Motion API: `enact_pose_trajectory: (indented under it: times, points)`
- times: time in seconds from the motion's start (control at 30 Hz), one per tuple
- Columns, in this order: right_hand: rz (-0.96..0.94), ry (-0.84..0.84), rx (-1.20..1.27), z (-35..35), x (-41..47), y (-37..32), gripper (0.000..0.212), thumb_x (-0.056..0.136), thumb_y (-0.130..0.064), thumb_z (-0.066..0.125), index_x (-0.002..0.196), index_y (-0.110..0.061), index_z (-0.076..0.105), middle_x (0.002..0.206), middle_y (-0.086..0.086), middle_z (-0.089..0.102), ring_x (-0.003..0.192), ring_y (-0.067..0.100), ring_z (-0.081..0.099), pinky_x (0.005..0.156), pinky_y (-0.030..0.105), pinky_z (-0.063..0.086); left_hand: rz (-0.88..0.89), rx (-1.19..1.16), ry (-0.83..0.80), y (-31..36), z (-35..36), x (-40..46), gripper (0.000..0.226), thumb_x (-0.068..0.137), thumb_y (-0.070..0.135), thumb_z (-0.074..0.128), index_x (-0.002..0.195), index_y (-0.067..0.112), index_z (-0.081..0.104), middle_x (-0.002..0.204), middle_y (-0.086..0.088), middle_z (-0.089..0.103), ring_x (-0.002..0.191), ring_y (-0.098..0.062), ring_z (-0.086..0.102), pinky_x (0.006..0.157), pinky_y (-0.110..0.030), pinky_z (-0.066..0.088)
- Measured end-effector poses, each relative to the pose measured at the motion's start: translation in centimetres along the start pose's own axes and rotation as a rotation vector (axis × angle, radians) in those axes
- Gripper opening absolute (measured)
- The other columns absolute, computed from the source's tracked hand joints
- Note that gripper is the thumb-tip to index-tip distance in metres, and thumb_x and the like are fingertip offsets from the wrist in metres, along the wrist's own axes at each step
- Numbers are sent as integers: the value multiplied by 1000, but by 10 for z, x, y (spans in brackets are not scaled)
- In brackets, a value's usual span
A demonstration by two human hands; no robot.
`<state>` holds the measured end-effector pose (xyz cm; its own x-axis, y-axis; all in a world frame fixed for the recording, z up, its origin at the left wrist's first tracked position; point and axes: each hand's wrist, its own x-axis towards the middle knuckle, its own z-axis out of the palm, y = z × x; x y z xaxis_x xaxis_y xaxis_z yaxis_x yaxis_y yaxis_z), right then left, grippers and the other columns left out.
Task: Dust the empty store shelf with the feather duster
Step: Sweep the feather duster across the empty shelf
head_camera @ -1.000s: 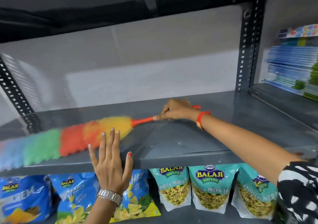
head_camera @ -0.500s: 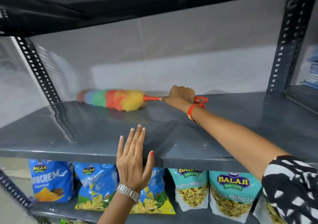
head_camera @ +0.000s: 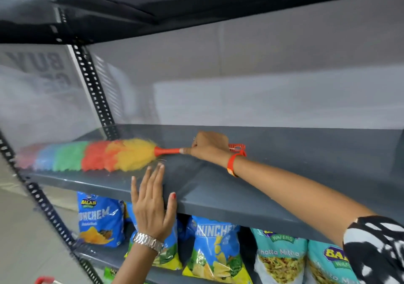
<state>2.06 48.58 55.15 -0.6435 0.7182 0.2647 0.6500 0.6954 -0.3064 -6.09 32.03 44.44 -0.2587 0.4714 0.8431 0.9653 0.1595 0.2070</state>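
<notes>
A grey metal shelf (head_camera: 306, 165) runs across the view with nothing standing on it. A rainbow feather duster (head_camera: 98, 156) lies along its left part, its fluffy head blurred and reaching the left end. My right hand (head_camera: 211, 147) grips the duster's orange handle near the shelf's middle, forefinger stretched along the shaft. My left hand (head_camera: 150, 205) rests flat on the shelf's front edge with fingers spread, just in front of the duster's yellow end.
Perforated dark uprights (head_camera: 94, 87) frame the shelf on the left. Another shelf (head_camera: 153, 6) hangs close overhead. Snack bags (head_camera: 209, 251) fill the lower shelf. A red handle (head_camera: 43, 280) shows at the bottom left.
The duster has swept from the back of the shelf forward and to the left end. My left hand stays on the front edge. The view has turned left.
</notes>
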Motion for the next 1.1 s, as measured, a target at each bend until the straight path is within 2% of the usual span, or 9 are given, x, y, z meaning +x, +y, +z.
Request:
enact_pose_trajectory:
  times: [0.07,0.13,0.23,0.3,0.43,0.6,0.77,0.9,1.1]
  points:
    - [33,-33,-13,4,14,-2,56,77,-70,55,61,-17,44,79,0,61,89,24,64,63,27,35,22,-17,-25,-1,0,-1,59,96,42,22,134,3,45,137,-8,49,131,-25,39,112,-52,18]
    - [76,-50,-35,5,29,0,52,78,-68,54,67,-18,47,94,4,65,100,25,63,68,27,37,1,-44,-44,0,-1,-1,60,97,44,20,134,4,46,137,-5,49,131,-23,39,112,-51,20]
    - [172,36,-87,6,51,8,54,80,-64,57,102,-15,62,111,6,67,105,27,62,74,29,41,39,-63,-70,-3,-3,0,58,97,44,20,134,7,45,136,-3,50,132,-21,39,112,-49,19]
    - [198,153,-187,6,64,10,52,85,-58,54,111,-14,63,110,7,68,104,27,63,75,29,41,70,-59,-88,-7,-4,1,56,97,44,21,135,10,43,135,-3,52,132,-20,40,112,-50,19]
    - [198,220,-193,-5,76,8,46,84,-58,54,98,-15,64,99,5,70,94,26,64,70,28,37,63,-77,-109,-9,-6,4,56,96,46,22,135,13,43,136,-1,51,133,-19,39,114,-48,15]
    - [209,158,3,-13,59,19,56,71,-72,56,57,-19,45,57,-4,51,63,21,57,54,25,33,79,-92,-115,-13,-8,4,57,96,48,22,138,15,40,141,1,45,136,-18,34,115,-48,11]
    - [225,54,105,-26,22,49,65,54,-85,58,59,-21,70,57,-10,66,63,8,62,64,26,42,78,-142,-15,-2,-6,0,57,95,48,23,136,12,40,141,-5,44,136,-21,33,114,-53,8]
    - [238,6,96,-45,-20,73,63,50,-85,61,54,-22,69,52,-10,64,63,6,63,62,24,43,138,-192,22,32,-2,-3,58,94,48,23,135,10,40,140,-8,45,135,-25,35,113,-54,5]
    - [296,90,71,-95,-90,119,63,54,-81,63,60,-20,74,57,-7,67,66,8,65,58,22,37,234,-275,-16,83,4,-23,60,94,49,24,135,9,40,139,-9,45,136,-25,33,112,-57,4]
